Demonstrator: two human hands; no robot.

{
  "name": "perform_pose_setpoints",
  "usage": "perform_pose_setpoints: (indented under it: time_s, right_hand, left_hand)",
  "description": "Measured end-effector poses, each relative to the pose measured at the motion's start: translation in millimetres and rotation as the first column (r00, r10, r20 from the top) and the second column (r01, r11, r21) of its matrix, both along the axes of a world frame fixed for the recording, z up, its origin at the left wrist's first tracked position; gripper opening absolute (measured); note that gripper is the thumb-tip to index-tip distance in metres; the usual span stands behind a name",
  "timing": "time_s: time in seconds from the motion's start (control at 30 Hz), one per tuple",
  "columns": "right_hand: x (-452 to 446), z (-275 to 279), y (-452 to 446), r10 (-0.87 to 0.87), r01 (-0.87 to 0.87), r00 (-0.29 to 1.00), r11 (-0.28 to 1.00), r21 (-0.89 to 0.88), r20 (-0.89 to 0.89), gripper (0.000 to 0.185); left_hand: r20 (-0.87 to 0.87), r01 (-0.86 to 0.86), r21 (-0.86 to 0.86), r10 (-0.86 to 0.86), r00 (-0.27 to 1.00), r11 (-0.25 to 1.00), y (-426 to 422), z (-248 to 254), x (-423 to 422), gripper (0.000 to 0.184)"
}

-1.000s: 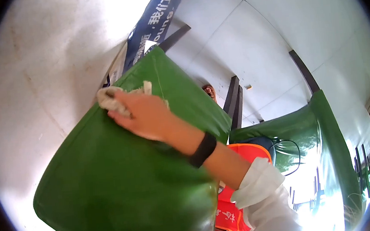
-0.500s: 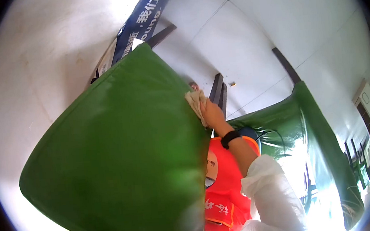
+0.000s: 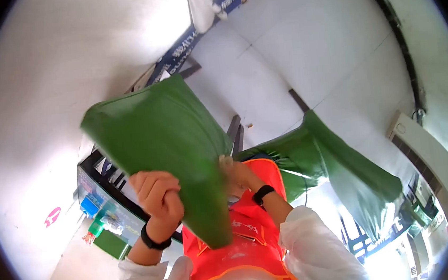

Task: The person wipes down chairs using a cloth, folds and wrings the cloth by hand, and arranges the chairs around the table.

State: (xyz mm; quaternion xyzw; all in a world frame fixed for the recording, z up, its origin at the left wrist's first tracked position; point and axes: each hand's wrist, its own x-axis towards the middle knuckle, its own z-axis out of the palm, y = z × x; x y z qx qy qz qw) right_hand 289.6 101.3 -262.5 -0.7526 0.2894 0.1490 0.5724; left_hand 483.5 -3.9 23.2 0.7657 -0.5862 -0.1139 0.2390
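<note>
A large green padded panel (image 3: 164, 129) with a smooth, shiny cover stands tilted in front of me. My left hand (image 3: 157, 194) is closed at its near left edge, fingers curled. On the panel's right side, my right hand (image 3: 240, 176) presses a pale beige cloth (image 3: 226, 164); motion blurs the cloth and the panel's lower right part. The panel's underside and its supports are mostly hidden.
Right of me is another green-covered piece of furniture (image 3: 337, 156) with a dark leg (image 3: 299, 100). A dark-framed table (image 3: 114, 189) with a blue box (image 3: 90, 205) stands left. A blue banner (image 3: 181, 50) lies beyond the panel.
The panel appears smaller and lower, its near edge now in view. My left hand has come up from the bottom edge into full view. My right hand with the cloth has moved closer to me.
</note>
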Motion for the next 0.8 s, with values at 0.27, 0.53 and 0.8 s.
perform_pose_setpoints:
  time_s: [0.27,0.53,0.8]
  right_hand:
    - [-10.0,138.3,-84.9,-0.058,0.065,0.998,0.755,0.653,-0.032,0.039]
    - [-12.2,260.1,-121.6,-0.422,0.397,0.902,0.726,0.562,-0.092,0.05]
    - [39.4,299.7,-64.5,-0.273,0.433,0.897,0.705,-0.561,0.349,0.051]
  left_hand:
    - [0.013,-0.024,-0.201,0.027,1.0,0.979,2.3,-14.4,-0.2,0.009]
    - [-0.009,-0.017,-0.381,0.014,1.0,0.924,2.4,-21.4,-0.6,0.01]
    - [-0.978,-0.133,0.022,0.05,0.205,0.991,37.8,11.5,4.8,0.028]
